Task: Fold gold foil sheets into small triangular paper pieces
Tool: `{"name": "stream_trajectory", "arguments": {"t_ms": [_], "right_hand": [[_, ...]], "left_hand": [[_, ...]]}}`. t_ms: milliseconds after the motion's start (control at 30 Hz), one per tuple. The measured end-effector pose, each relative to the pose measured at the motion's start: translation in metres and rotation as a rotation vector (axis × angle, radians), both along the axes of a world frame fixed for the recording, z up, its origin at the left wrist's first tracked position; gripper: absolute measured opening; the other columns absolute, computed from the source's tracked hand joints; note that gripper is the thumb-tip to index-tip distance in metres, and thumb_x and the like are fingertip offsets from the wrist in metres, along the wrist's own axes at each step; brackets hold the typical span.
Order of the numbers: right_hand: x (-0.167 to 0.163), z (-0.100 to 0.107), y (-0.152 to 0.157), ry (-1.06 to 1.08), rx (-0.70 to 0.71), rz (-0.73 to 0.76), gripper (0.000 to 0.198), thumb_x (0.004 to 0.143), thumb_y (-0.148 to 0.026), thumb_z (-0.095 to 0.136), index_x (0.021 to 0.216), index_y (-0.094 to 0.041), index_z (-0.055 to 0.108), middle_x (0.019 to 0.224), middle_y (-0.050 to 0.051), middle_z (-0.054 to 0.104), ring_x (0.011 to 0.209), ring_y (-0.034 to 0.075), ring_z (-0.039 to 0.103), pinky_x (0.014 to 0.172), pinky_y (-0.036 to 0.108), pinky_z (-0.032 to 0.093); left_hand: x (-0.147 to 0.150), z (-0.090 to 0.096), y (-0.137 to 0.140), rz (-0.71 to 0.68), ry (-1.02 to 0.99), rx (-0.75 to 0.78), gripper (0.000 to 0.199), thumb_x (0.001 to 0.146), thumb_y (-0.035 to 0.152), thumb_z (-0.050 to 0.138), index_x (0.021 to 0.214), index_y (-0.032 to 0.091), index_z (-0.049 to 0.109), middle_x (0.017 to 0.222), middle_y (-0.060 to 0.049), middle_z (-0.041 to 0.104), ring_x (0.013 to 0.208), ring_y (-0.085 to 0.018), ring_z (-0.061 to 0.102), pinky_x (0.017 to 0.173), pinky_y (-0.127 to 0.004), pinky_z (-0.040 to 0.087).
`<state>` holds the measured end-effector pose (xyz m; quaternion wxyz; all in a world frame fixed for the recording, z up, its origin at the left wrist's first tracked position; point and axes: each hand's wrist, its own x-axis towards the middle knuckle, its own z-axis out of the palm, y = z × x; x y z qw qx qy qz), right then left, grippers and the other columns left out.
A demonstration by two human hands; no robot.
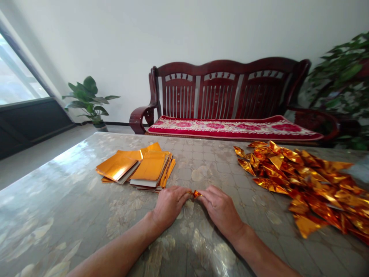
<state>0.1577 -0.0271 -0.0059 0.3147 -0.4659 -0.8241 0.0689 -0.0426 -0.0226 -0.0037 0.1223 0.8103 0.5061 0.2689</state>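
Note:
Both ends of a small piece of shiny orange-gold foil paper (197, 194) are pinched between my fingers, above the middle of the table. My left hand (172, 203) is closed on its left end, and my right hand (219, 207) is closed on the right end. Most of the paper is covered by the fingers, so its full shape is hidden. Just beyond my left hand lie stacks of flat gold foil sheets (150, 166), some showing pale undersides. Over to the right spreads a large heap of folded gold foil pieces (314, 181) with pointed ends.
The table (201, 165) has a glossy, patterned cover. Behind it stands a dark red wooden bench (217, 92) with a red floral cushion (230, 127). Potted plants (90, 100) flank it. Something clear and plastic-like (360, 167) touches the heap's right side.

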Motion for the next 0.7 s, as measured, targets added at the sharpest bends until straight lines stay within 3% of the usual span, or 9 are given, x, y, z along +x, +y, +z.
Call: {"name": "stream_trajectory", "arguments": {"t_ms": [233,433,700], "right_hand": [[0.001,0.0,0.001,0.006,0.007,-0.062,0.014,0.091,-0.018,0.06,0.096,-0.021,0.073,0.076,0.002,0.062,0.076,0.016,0.062,0.07,0.024,0.047],[0.0,-0.001,-0.001,-0.062,0.062,-0.047,0.013,0.09,-0.015,0.061,0.096,-0.021,0.071,0.077,0.002,0.062,0.077,0.016,0.061,0.07,0.024,0.046],[-0.003,0.003,-0.004,-0.168,0.156,-0.019,0.014,0.095,-0.021,0.055,0.095,-0.02,0.069,0.078,0.003,0.061,0.076,0.017,0.058,0.068,0.027,0.043]], "left_hand": [[0.004,0.006,-0.004,0.021,0.051,-0.041,0.026,0.099,0.032,0.044,0.098,0.025,0.07,0.087,0.001,0.072,0.083,-0.014,0.066,0.076,-0.023,0.045],[0.008,0.013,-0.006,-0.058,0.102,-0.051,0.033,0.102,0.028,0.034,0.104,0.024,0.066,0.096,-0.002,0.069,0.091,-0.015,0.064,0.082,-0.025,0.046],[0.013,0.012,-0.006,0.063,-0.042,-0.107,0.026,0.092,0.02,0.045,0.104,0.022,0.068,0.093,-0.003,0.07,0.09,-0.018,0.065,0.084,-0.029,0.048]]}}
